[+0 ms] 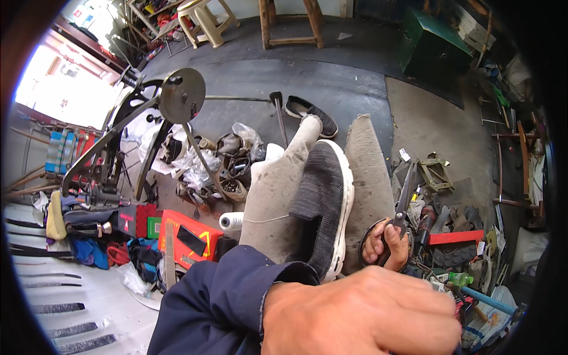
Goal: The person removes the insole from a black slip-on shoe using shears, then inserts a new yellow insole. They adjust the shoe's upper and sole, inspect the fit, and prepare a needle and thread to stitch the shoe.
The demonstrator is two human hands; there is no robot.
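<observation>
Well, left of our grey-trousered legs (368,163) sits a white thread spool (232,221); the dark shoe (322,195) lies across them; near us, our left hand (362,313) curls, contents untellable; rightward, our right hand (386,245) closes around scissors (404,198).

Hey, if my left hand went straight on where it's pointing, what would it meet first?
Your left hand points rightward, so the clutter around the blue tube looks first in line. Depth is unclear, though: the hand seems well above it and might pass over.
</observation>
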